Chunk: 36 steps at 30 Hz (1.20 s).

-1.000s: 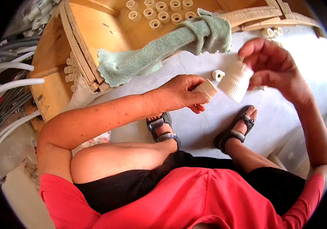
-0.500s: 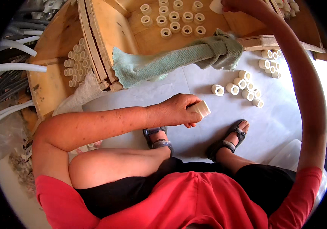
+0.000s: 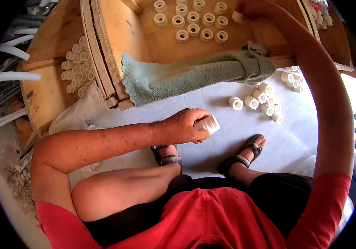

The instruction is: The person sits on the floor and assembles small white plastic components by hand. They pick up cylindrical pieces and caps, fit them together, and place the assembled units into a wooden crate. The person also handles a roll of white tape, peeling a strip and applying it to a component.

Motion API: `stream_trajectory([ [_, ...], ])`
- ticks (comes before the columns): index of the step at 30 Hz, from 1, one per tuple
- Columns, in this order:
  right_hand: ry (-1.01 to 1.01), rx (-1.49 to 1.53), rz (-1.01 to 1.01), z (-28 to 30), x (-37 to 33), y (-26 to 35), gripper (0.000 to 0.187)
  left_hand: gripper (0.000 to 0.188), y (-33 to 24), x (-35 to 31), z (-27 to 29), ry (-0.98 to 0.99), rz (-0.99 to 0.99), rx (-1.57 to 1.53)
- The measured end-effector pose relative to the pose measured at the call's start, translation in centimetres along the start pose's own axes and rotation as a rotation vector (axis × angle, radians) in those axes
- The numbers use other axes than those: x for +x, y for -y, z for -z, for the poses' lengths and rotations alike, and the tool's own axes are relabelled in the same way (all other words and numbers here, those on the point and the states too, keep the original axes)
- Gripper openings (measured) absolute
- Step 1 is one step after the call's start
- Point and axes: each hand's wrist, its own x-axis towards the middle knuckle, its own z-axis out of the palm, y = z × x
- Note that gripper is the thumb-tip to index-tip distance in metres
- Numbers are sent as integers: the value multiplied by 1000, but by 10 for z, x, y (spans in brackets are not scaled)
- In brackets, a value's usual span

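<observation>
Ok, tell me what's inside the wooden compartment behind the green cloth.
White hollow plastic fittings stand in the wooden compartment; the right hand holds a white piece there. Whatever the right forearm and green cloth cover can't be seen.

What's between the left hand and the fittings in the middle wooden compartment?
In the head view: grey floor beyond the left hand, then green cloth, then bare wood.

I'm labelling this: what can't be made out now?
In the head view:
Right hand: cut by the top edge.
White piece there: partly hidden by that hand, grip unclear.
White fitting: inner end hidden inside the left hand.
Wooden box: far side beyond the top edge.
</observation>
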Motion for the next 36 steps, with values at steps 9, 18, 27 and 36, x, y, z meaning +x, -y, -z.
stream_trajectory([
  [9,66,124,141,6,-4,-20,27,36,-3,17,-6,-5,12,47],
  [18,-126,384,392,69,-226,59,34,35,-8,23,-22,-11,105,-21],
  [27,85,480,-10,42,-333,-14,28,37,-5,28,-31,20,180,56],
  [36,-243,206,-346,-127,-296,-227,24,37,-9,28,-39,-27,189,70],
])
